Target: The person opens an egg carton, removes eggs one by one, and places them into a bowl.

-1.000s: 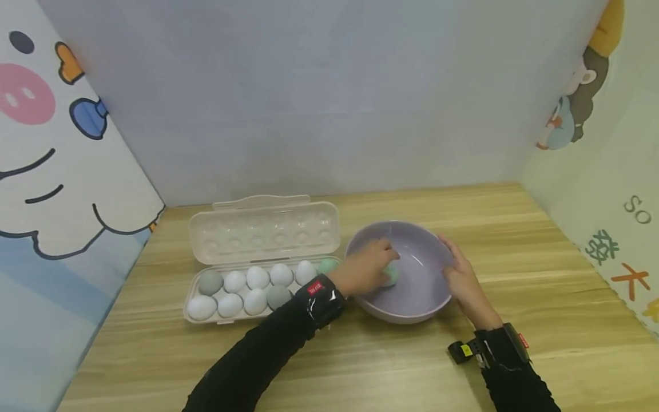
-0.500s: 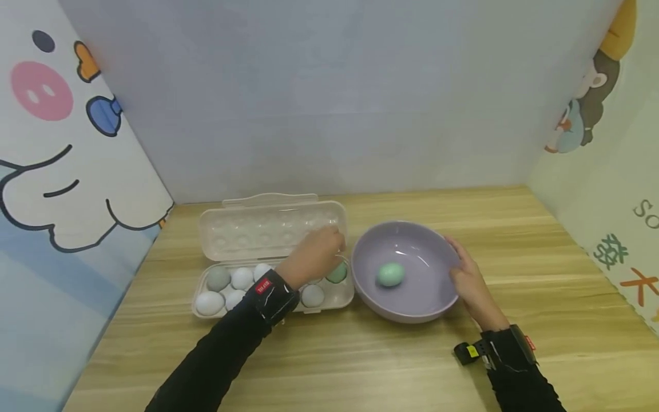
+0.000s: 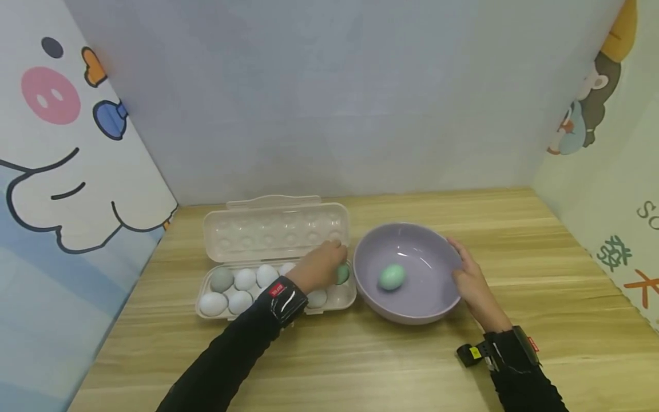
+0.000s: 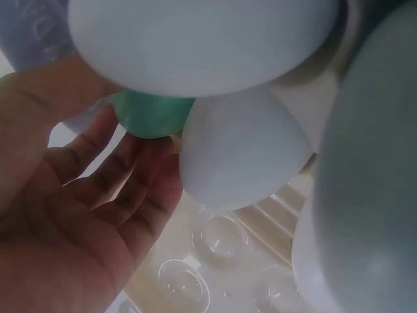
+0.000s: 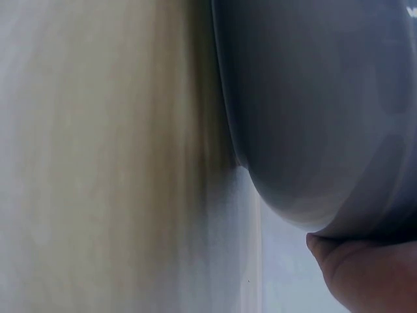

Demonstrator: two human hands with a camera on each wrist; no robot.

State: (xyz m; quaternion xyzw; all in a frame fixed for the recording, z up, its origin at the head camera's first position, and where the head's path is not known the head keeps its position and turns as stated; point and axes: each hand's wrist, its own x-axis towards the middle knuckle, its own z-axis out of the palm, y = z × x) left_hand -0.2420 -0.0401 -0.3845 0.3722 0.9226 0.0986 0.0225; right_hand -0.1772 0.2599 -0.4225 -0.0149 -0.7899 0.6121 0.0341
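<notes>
1 smooth, rounded green egg is gripped by the left hand.

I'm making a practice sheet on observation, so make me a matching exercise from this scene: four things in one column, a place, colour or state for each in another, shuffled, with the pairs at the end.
Column one
1. left hand
2. right hand
3. bowl
4. carton lid

Column two
A. light purple
B. flipped open
C. at a green egg in the carton
D. holding the bowl's rim

Right pairs: 1-C, 2-D, 3-A, 4-B
</notes>
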